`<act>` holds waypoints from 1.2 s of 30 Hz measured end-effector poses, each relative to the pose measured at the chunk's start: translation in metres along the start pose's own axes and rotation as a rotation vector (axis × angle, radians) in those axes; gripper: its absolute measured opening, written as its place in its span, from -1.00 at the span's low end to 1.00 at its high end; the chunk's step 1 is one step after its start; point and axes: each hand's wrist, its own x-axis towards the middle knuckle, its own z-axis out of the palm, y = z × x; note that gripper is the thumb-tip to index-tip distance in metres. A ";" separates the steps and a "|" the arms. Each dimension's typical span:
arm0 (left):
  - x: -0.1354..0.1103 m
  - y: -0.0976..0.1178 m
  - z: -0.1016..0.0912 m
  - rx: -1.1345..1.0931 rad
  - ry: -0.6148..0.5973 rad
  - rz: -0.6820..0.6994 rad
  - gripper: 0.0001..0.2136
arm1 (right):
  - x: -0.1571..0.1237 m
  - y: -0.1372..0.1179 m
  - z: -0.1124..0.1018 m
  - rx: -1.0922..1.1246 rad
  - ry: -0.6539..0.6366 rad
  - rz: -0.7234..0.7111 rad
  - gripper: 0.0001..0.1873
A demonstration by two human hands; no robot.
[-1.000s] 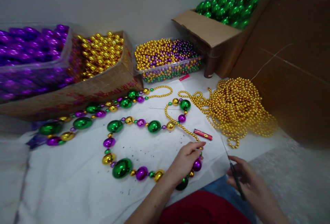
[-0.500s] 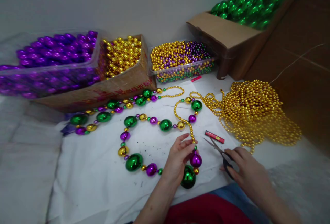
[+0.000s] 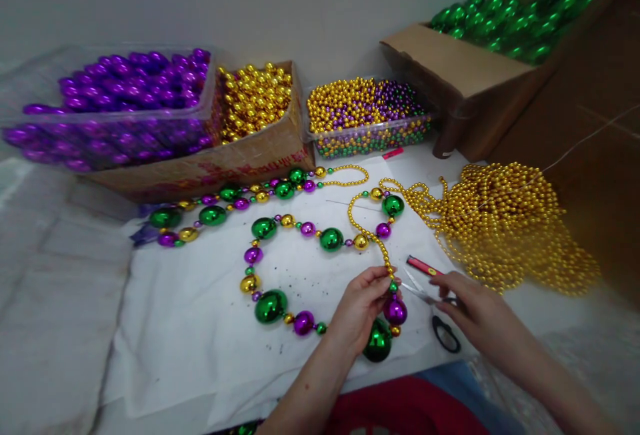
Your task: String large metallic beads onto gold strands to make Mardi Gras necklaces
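My left hand [image 3: 361,308] is closed, its fingertips pinching the bead necklace [image 3: 304,322] where small gold beads meet a green bead. A purple bead [image 3: 395,311] and a large green bead [image 3: 378,340] hang beside that grip. The rest of the strand curves over the white cloth in a loop. My right hand [image 3: 465,301] is over the scissors [image 3: 446,335], thumb and forefinger apart. The scissors' blades point left and one black handle loop shows below the hand. At the forefinger tip is one end of a red lighter-like stick [image 3: 421,264].
Another bead necklace [image 3: 213,215] lies behind. Along the wall stand a clear bin of purple beads [image 3: 115,115], a carton of gold beads [image 3: 257,101], a tub of small mixed beads [image 3: 367,138] and a carton [image 3: 460,65] with green beads. Gold bead strands [image 3: 505,215] are heaped at right.
My right hand has loosened from the scissors' handles and its fingers have moved up toward the red stick. My left hand keeps its pinch on the necklace. The view has shifted slightly.
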 end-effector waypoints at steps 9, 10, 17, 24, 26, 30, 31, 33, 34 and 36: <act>0.002 0.002 -0.004 0.029 -0.132 -0.018 -0.77 | 0.037 -0.014 0.020 0.465 -0.042 -0.100 -0.77; 0.002 0.003 -0.005 0.016 -0.173 -0.050 -0.77 | 0.035 -0.010 0.017 0.455 -0.034 -0.088 -0.82; 0.015 0.001 -0.008 0.049 -0.355 -0.170 -0.79 | 0.016 0.010 0.018 0.297 0.309 0.006 -0.78; 0.027 -0.003 -0.009 0.109 -0.239 -0.123 -0.75 | -0.031 0.022 0.056 -0.366 0.273 0.034 -0.82; 0.026 -0.002 -0.008 0.105 -0.245 -0.116 -0.77 | -0.036 0.019 0.060 -0.426 0.256 0.059 -0.70; 0.022 0.001 -0.007 0.109 -0.231 -0.110 -0.78 | -0.030 0.013 0.056 -0.518 0.270 0.078 -0.63; 0.021 0.001 -0.006 0.118 -0.224 -0.105 -0.78 | -0.027 0.012 0.053 -0.535 0.263 0.070 -0.61; 0.019 0.002 -0.005 0.139 -0.212 -0.091 -0.78 | -0.023 0.010 0.049 -0.561 0.237 0.051 -0.57; 0.018 0.003 -0.005 0.147 -0.207 -0.087 -0.78 | -0.022 0.010 0.048 -0.572 0.222 0.045 -0.56; 0.017 0.003 -0.005 0.151 -0.202 -0.082 -0.78 | -0.024 0.009 0.045 -0.583 0.199 0.052 -0.58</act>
